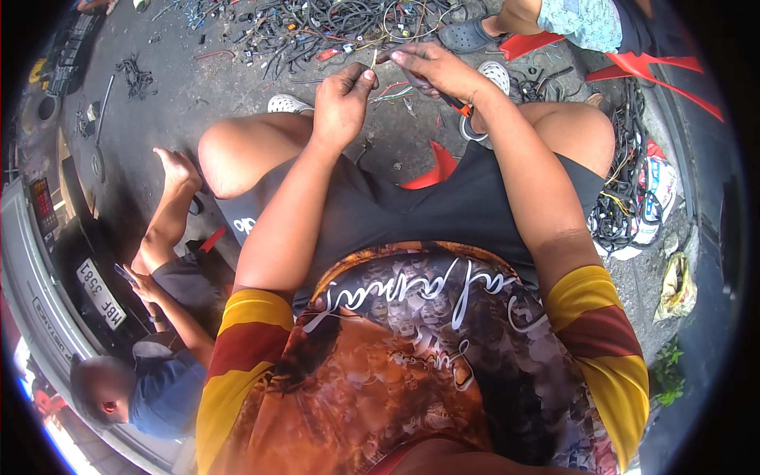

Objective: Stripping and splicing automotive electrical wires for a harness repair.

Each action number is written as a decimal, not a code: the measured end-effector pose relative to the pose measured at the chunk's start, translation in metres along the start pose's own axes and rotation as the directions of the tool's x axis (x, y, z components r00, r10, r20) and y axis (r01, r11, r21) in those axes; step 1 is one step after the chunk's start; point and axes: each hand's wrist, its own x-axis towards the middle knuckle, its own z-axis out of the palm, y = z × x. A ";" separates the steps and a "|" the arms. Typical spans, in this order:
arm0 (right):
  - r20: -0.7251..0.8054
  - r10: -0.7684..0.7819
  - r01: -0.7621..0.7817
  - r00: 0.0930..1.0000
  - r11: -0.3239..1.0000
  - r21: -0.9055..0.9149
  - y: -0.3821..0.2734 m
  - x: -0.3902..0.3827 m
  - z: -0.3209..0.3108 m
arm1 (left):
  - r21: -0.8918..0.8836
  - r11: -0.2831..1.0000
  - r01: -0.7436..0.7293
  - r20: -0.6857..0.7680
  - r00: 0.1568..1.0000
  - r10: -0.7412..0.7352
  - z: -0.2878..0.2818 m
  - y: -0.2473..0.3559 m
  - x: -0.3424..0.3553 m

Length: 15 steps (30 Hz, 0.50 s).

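Note:
My left hand (347, 99) is closed in a pinch on a short, thin pale piece (374, 60), likely wire, which points upward from the thumb and forefinger. Just to its right, my right hand (427, 71) grips a tool with orange-and-black handles (464, 108); its working end is hard to make out among the fingers. A dark thin strand runs near the right fingertips toward the left hand's piece. Both hands are above the ground between my bent knees, beside a heap of tangled wires and connectors (301, 28).
A person (166, 388) sits at my left holding a phone, beside a parked vehicle (47, 293). Another person's leg and clog (463, 36) are at upper right, by red stools (649, 71). Wire bundles and sacks (633, 198) lie to my right, alongside a dark edge.

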 end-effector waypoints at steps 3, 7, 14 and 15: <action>0.106 0.007 -0.012 0.994 0.999 0.045 -0.012 -0.004 0.009 | -0.074 0.995 -0.068 -0.009 0.998 0.067 0.007 -0.002 -0.001; 0.130 0.030 -0.037 0.991 0.998 0.052 -0.010 -0.003 0.008 | -0.031 0.988 -0.151 -0.047 0.988 0.149 0.008 0.005 -0.003; 0.074 0.032 -0.018 0.997 0.981 -0.191 -0.009 0.001 0.007 | 0.149 0.981 -0.127 0.013 0.992 0.127 0.003 0.011 -0.006; 0.054 -0.033 0.045 0.998 0.970 -0.239 -0.009 0.002 0.009 | 0.141 0.979 -0.145 -0.008 0.989 0.148 0.004 0.011 -0.006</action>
